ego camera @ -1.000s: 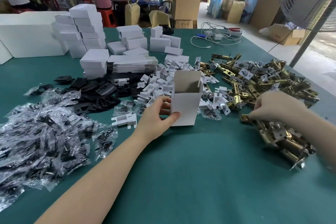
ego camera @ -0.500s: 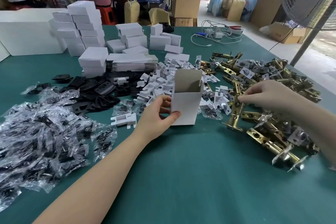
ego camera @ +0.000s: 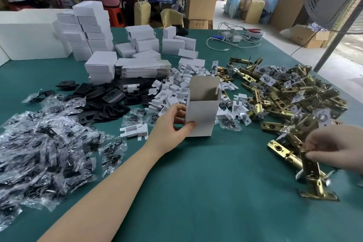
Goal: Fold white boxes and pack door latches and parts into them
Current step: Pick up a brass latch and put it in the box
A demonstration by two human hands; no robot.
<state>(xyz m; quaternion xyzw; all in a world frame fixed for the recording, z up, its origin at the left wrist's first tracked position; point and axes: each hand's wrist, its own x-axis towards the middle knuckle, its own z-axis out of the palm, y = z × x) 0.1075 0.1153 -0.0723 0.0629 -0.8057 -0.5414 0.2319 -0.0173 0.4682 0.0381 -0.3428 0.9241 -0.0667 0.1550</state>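
A white box (ego camera: 201, 112) stands upright on the green table (ego camera: 206, 192), its top flaps open. My left hand (ego camera: 170, 130) grips its left side, thumb on the front face. At the right, my right hand (ego camera: 334, 148) pinches the upper end of a brass door latch (ego camera: 313, 175), which hangs tilted over the near end of the brass latch pile (ego camera: 290, 96). Small white card inserts (ego camera: 174, 92) lie heaped behind the box.
Black plates (ego camera: 104, 100) and clear bags of screws (ego camera: 45, 149) cover the left side. Flat box blanks (ego camera: 143, 68) and stacks of folded white boxes (ego camera: 92, 29) stand further back. Cables (ego camera: 233, 39) lie at the far right, a fan stand (ego camera: 337, 27) beyond the edge. People work at a back bench.
My right hand has drawn back from the middle of the latch pile to its near right end and lifted one brass latch. My left hand and the box have stayed in place.
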